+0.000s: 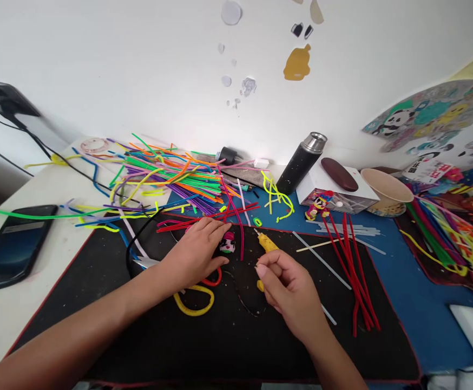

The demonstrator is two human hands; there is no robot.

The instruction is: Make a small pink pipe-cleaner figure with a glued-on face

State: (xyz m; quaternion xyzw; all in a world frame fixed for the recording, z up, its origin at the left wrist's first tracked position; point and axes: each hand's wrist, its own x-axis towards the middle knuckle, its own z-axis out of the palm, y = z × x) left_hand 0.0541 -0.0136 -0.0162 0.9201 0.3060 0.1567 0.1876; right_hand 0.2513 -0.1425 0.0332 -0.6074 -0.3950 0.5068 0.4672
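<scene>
My left hand lies on the black mat, fingers curled round a small pink and white figure with a red pipe cleaner under it. A looped yellow pipe cleaner lies just below that hand. My right hand is closed on a yellow glue gun, whose tip points up and left toward the figure. A black cord trails on the mat between the hands.
A heap of coloured pipe cleaners covers the back left. Red pipe cleaners and clear glue sticks lie right. A black flask, white box, paper cup and toy figure stand behind. A phone lies left.
</scene>
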